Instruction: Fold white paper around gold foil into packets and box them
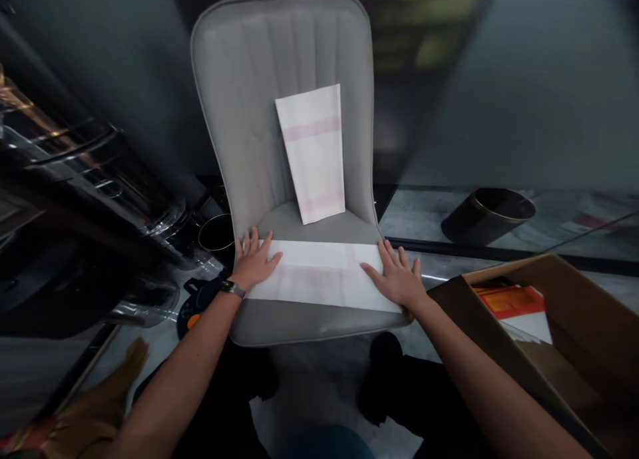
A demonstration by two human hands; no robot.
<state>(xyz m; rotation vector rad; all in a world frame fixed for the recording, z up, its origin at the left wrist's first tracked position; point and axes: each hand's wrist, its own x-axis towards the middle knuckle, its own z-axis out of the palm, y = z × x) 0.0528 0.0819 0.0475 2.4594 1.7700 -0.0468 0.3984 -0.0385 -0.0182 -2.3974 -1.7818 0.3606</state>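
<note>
A long white folded sheet (314,276) with faint pinkish bands lies flat across the seat of a grey padded chair (319,326). My left hand (254,259) rests on the sheet's left end, fingers spread, with a dark band at the wrist. On its right end lies my right hand (397,276), also with fingers apart. Neither hand grips anything. Behind the sheet, a second white folded piece (317,156) with two pink stripes leans upright against the chair's backrest.
An open cardboard box (519,372) holding red and white papers (516,306) stands at the right. A dark bin (214,233) is left of the chair; another round bin (486,214) shows behind, right. Shiny dark cylinders line the left.
</note>
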